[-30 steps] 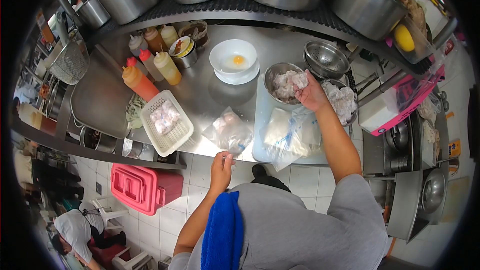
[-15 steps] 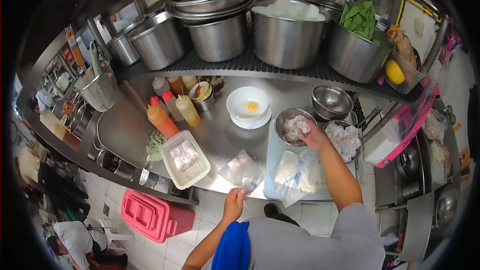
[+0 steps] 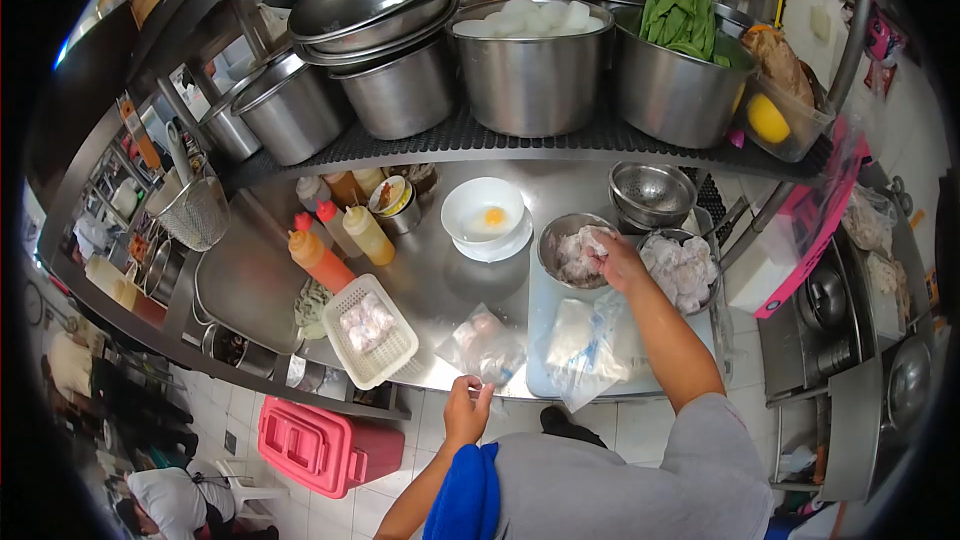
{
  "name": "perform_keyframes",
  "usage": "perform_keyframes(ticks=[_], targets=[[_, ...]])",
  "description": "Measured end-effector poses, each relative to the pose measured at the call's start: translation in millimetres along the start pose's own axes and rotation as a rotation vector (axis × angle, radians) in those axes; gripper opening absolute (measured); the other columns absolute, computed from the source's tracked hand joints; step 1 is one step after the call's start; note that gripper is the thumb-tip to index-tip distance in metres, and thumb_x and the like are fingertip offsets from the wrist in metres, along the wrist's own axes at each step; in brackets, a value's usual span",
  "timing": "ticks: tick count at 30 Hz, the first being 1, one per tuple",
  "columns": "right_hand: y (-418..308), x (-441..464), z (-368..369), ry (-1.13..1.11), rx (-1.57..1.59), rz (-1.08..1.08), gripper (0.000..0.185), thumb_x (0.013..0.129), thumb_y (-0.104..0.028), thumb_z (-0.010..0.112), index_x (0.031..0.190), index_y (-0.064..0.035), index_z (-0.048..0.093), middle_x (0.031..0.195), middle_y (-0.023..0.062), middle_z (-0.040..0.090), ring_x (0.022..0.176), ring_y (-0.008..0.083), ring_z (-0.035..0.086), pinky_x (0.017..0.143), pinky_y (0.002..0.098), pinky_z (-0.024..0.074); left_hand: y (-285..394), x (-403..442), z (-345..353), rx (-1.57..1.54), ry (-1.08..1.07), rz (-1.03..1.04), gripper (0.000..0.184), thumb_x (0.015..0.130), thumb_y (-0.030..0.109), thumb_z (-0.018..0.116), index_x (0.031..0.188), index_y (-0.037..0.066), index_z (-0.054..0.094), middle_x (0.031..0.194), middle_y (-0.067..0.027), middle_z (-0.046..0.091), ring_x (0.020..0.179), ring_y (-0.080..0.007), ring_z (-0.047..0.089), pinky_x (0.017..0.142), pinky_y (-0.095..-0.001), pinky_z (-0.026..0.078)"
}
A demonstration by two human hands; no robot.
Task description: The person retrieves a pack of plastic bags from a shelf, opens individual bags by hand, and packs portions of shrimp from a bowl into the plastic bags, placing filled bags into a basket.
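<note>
Over a metal bowl (image 3: 553,243) of pale, floury pieces, my right hand (image 3: 618,262) is closed on some of the pale food. A second bowl beside it holds more coated pieces (image 3: 680,268). My left hand (image 3: 467,410) is at the counter's front edge, just below a clear bag (image 3: 487,345) with pinkish contents; its fingers are curled, and whether they pinch the bag's edge is too small to tell. Flat plastic bags (image 3: 596,338) lie on the light blue board (image 3: 538,365). A white bowl (image 3: 480,208) with a raw egg stands behind.
A white basket (image 3: 400,350) with wrapped portions and several sauce bottles (image 3: 318,255) stand at the left. Large pots (image 3: 530,80) line the shelf above. Strainer bowls (image 3: 652,195) are at the right. A pink bin (image 3: 320,440) is on the floor; a person (image 3: 180,498) bends nearby.
The view has tilted up, showing more of the shelf and its pots. My right hand remains at the bowl of pale pieces; my left hand's fingers have shifted slightly.
</note>
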State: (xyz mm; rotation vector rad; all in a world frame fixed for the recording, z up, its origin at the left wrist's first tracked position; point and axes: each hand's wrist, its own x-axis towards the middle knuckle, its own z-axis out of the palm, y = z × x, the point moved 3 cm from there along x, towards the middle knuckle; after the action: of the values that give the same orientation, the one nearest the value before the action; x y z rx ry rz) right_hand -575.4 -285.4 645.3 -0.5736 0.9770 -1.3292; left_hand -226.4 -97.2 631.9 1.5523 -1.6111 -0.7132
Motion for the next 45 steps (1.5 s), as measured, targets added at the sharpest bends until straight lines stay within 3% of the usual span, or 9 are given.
perform_keyframes(ticks=[4, 8, 15, 21, 31, 36, 39, 43, 45], targets=[[-5.3, -37.2, 27.8, 0.050, 0.004, 0.025, 0.029, 0.084, -0.026, 0.067, 0.110, -0.0179, 0.055, 0.103, 0.0014, 0.060, 0.086, 0.0180, 0.058, 0.071, 0.0313, 0.0471, -1.2, 3.0, 3.0, 0.186, -0.029, 0.059, 0.032, 0.079, 0.028, 0.071, 0.093, 0.005, 0.054, 0.082, -0.0091, 0.059, 0.071, -0.0257, 0.060, 0.060, -0.0370, 0.048], [17.7, -95.5, 71.0, -0.181, 0.073, 0.254, 0.035, 0.088, -0.028, 0.059, 0.117, -0.0097, 0.052, 0.108, 0.0073, 0.060, 0.091, 0.0223, 0.060, 0.077, 0.0347, 0.0487, -12.1, 9.3, 7.9, 0.336, 0.028, 0.127, 0.027, 0.080, 0.029, 0.067, 0.090, 0.007, 0.054, 0.078, -0.0111, 0.058, 0.069, -0.0307, 0.059, 0.056, -0.0411, 0.047], [121.0, -162.9, 112.9, -0.269, 0.069, 0.601, 0.038, 0.093, -0.022, 0.049, 0.125, -0.0014, 0.045, 0.115, 0.0124, 0.057, 0.101, 0.0273, 0.059, 0.087, 0.0372, 0.0484, 0.2, 10.5, -0.1, 0.162, 0.094, 0.034, 0.013, 0.084, 0.018, 0.060, 0.087, 0.005, 0.057, 0.080, -0.0094, 0.059, 0.065, -0.0290, 0.060, 0.056, -0.0402, 0.047], [173.7, -142.2, 134.7, -0.265, -0.209, 0.275, 0.031, 0.093, -0.019, 0.050, 0.118, -0.0016, 0.050, 0.110, 0.0077, 0.057, 0.102, 0.0181, 0.056, 0.087, 0.0326, 0.0471, 10.1, 1.3, -5.6, 0.111, 0.100, 0.059, 0.011, 0.083, 0.016, 0.059, 0.086, 0.005, 0.058, 0.080, -0.0097, 0.059, 0.065, -0.0294, 0.060, 0.056, -0.0400, 0.048], [219.4, -113.9, 172.1, -0.395, -0.054, 0.350, 0.028, 0.094, -0.019, 0.051, 0.118, -0.0056, 0.053, 0.106, 0.0056, 0.058, 0.094, 0.0159, 0.056, 0.082, 0.0309, 0.0467, 3.7, -12.3, -9.6, 0.132, 0.070, 0.098, 0.007, 0.082, 0.011, 0.058, 0.085, 0.005, 0.056, 0.079, -0.0117, 0.057, 0.067, -0.0318, 0.059, 0.059, -0.0399, 0.047], [216.9, -106.2, 182.3, -0.449, -0.995, -0.379, 0.032, 0.094, -0.020, 0.050, 0.123, -0.0058, 0.051, 0.108, 0.0105, 0.058, 0.094, 0.0197, 0.055, 0.081, 0.0320, 0.0453, -0.1, -15.5, -14.7, 0.069, 0.046, 0.121, 0.006, 0.082, 0.009, 0.056, 0.086, 0.004, 0.055, 0.081, -0.0128, 0.056, 0.070, -0.0340, 0.057, 0.060, -0.0412, 0.047], [211.7, -105.9, 184.9, -0.543, -1.271, -0.520, 0.034, 0.091, -0.018, 0.053, 0.124, -0.0070, 0.052, 0.109, 0.0140, 0.058, 0.095, 0.0248, 0.056, 0.082, 0.0341, 0.0449, -6.0, -16.8, -13.5, 0.077, 0.033, 0.058, 0.007, 0.084, 0.010, 0.056, 0.087, 0.003, 0.055, 0.082, -0.0136, 0.057, 0.069, -0.0339, 0.058, 0.060, -0.0405, 0.047], [203.7, -118.5, 176.2, -0.523, -1.227, -0.363, 0.036, 0.086, -0.013, 0.056, 0.121, -0.0064, 0.054, 0.107, 0.0164, 0.059, 0.096, 0.0308, 0.056, 0.083, 0.0369, 0.0449, -13.8, -16.0, -16.3, 0.010, 0.091, -0.054, 0.010, 0.086, 0.012, 0.055, 0.089, 0.003, 0.056, 0.083, -0.0160, 0.059, 0.070, -0.0335, 0.059, 0.061, -0.0391, 0.047], [194.2, -126.6, 163.5, -0.509, -1.279, -0.739, 0.038, 0.082, -0.010, 0.057, 0.119, -0.0054, 0.054, 0.110, 0.0181, 0.059, 0.098, 0.0325, 0.057, 0.082, 0.0383, 0.0451, -14.7, -15.4, -17.2, 0.001, 0.107, -0.052, 0.011, 0.087, 0.013, 0.055, 0.089, 0.003, 0.056, 0.084, -0.0167, 0.059, 0.070, -0.0334, 0.060, 0.061, -0.0387, 0.047]])
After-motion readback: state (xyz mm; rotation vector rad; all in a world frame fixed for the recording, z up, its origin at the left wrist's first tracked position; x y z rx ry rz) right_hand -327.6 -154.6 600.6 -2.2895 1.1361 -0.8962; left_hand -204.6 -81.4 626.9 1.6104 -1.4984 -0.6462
